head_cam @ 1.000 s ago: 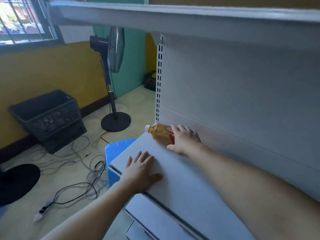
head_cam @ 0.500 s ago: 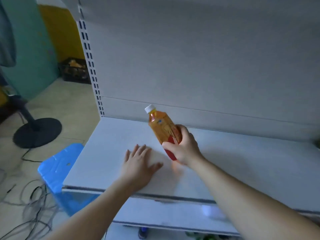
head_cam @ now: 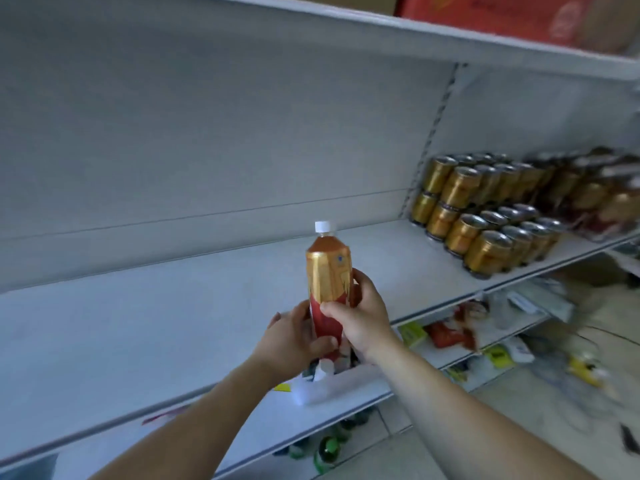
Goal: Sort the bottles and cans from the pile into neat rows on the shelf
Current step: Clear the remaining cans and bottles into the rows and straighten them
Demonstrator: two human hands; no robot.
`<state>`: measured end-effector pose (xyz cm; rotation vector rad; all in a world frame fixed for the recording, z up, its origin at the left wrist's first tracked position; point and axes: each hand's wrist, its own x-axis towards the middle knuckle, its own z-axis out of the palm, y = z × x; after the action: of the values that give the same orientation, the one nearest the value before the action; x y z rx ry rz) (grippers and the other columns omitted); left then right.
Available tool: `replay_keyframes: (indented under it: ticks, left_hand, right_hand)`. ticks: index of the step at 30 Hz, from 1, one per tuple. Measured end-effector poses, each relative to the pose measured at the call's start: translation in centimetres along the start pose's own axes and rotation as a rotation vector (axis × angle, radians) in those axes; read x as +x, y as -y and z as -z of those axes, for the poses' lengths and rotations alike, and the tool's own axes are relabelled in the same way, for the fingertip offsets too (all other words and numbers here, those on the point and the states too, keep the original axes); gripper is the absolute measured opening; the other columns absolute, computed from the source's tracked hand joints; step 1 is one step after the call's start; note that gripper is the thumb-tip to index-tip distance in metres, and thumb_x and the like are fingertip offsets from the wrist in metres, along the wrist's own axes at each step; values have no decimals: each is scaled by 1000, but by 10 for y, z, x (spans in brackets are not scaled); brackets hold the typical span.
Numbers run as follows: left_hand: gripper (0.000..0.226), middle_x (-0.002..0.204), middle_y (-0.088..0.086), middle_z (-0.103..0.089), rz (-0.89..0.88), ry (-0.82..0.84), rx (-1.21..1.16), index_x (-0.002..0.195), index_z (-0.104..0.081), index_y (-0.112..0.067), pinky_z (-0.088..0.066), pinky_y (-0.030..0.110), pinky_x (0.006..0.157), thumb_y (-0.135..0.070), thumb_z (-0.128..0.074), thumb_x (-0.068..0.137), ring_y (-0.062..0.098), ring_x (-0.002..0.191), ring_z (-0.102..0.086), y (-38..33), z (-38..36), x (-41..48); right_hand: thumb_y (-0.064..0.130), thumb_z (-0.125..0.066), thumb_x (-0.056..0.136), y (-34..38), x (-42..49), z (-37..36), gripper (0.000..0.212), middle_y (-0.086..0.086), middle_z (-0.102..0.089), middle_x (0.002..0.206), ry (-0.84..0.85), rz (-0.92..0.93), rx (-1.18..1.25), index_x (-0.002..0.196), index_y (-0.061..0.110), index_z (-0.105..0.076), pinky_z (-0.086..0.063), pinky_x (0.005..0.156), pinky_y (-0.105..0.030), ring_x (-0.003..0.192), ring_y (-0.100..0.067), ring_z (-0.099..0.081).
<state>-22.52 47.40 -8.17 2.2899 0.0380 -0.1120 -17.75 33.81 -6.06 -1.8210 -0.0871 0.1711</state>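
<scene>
The left hand (head_cam: 294, 337) and right hand (head_cam: 363, 317) grip an upright capped bottle (head_cam: 328, 278) of amber liquid. Gold cans (head_cam: 485, 209) stand double-stacked on the shelf (head_cam: 138, 323) at 2 o'clock.

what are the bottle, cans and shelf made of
The bottle looks like clear plastic: amber drink shows above a glossy gold-and-red wrap; its cap is white, likely plastic. The cans seem metal, shiny gold with silvery lids. The shelf looks like matte painted sheet metal, thin-edged.
</scene>
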Motion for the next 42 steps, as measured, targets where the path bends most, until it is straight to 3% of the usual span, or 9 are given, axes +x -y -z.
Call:
replay_keyframes:
  ticks: [6, 10, 14, 17, 22, 26, 30, 36, 42]
  left_hand:
    - [64, 108, -17, -66, -107, 143, 118, 116, -49, -43, -42, 37, 98, -73, -50, 59, 7, 105, -59, -94, -90, 55]
    - [91, 137, -7, -51, -159, 173, 209, 137, -44, -32, -37, 37, 106, -80, -46, 60, 14, 124, -48, -146, -143, 94]
    - [71, 130, -4, -53, -182, 194, 230, 130, -52, -26, -43, 32, 97, -66, -59, 72, 16, 116, -52, -194, -183, 126]
    - [68, 134, 0, -51, -253, 154, 338, 131, -50, -22, -39, 30, 100, -59, -59, 74, 18, 121, -48, -213, -205, 153]
    - [48, 125, -4, -51, -267, 98, 499, 119, -51, -27, -36, 36, 99, -54, -58, 80, 20, 121, -46, -211, -223, 190]
    - [79, 151, 1, -28, -270, 45, 628, 145, -28, -18, -19, 40, 114, -62, -46, 82, 22, 141, -22, -188, -231, 211]
    - [97, 152, 6, -26, -223, -35, 652, 146, -26, -12, -17, 41, 116, -70, -14, 69, 24, 142, -21, -190, -238, 218]
    - [98, 160, 4, 6, -59, 24, 719, 152, 3, -13, 0, 39, 119, -76, -27, 83, 19, 147, 7, -194, -242, 224]
    - [104, 158, 4, -17, 43, -115, 496, 152, -11, -18, -17, 41, 117, -80, -40, 73, 20, 145, -16, -212, -245, 225]
  right_hand:
    - [14, -76, 65, -29, 5, 149, 48, 10, -68, 95, -109, -26, 29, 105, 31, -56, -52, 82, -29, 90, -5, -64]
    - [7, -74, 72, -43, 11, 236, 56, 14, -63, 100, -186, -21, 47, 118, 28, -51, -46, 74, -20, 93, -1, -59]
    - [18, -77, 65, -58, 18, 303, 67, 11, -61, 109, -264, -61, 21, 123, 32, -47, -49, 91, -34, 104, -11, -58]
    - [17, -78, 66, -64, 30, 341, 61, 9, -61, 106, -321, -75, 14, 115, 35, -46, -49, 82, -29, 100, -12, -59]
    - [17, -77, 71, -76, 62, 385, 60, 6, -60, 110, -374, -107, -17, 116, 37, -43, -48, 83, -31, 100, -12, -57]
    - [20, -78, 68, -85, 99, 405, 65, 3, -60, 111, -403, -119, -43, 123, 31, -45, -51, 87, -36, 102, -15, -59]
    - [26, -78, 63, -93, 130, 417, 68, 3, -58, 113, -408, -118, -60, 120, 36, -42, -51, 90, -40, 102, -14, -57]
    - [37, -74, 55, -108, 149, 433, 69, 5, -56, 113, -407, -89, -90, 113, 47, -38, -51, 91, -44, 103, -13, -57]
    - [33, -77, 58, -123, 157, 466, 68, 6, -58, 111, -265, 2, -60, 117, 39, -44, -51, 90, -39, 102, -11, -58]
